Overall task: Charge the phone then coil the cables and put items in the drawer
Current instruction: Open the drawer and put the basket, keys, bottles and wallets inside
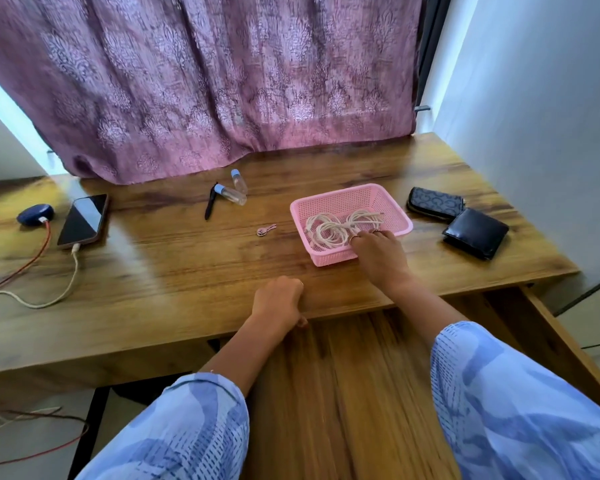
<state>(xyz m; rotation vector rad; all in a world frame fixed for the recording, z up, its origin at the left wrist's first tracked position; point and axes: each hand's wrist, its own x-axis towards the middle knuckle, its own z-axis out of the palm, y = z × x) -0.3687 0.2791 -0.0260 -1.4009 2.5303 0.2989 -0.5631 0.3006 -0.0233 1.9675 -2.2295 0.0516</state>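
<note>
A pink basket (329, 199) sits right of centre on the wooden desk (174, 271). Two coiled white cables (329, 230) lie inside it. My right hand (378, 254) grips the basket's near rim, fingers curled over the edge into it. My left hand (279, 299) curls over the desk's front edge, thumb underneath. Below that edge the drawer (361, 393) stands pulled out, its wooden bottom bare. At the far left a dark phone (83, 220) lies face up with a white cable (63, 289) plugged in.
A blue device (35, 213) with a red cable (32, 258) sits beside the phone. Two small clear bottles (236, 188), a black pen (210, 202) and a small key (265, 230) lie mid-desk. Two dark wallets (458, 220) lie at right. A curtain hangs behind.
</note>
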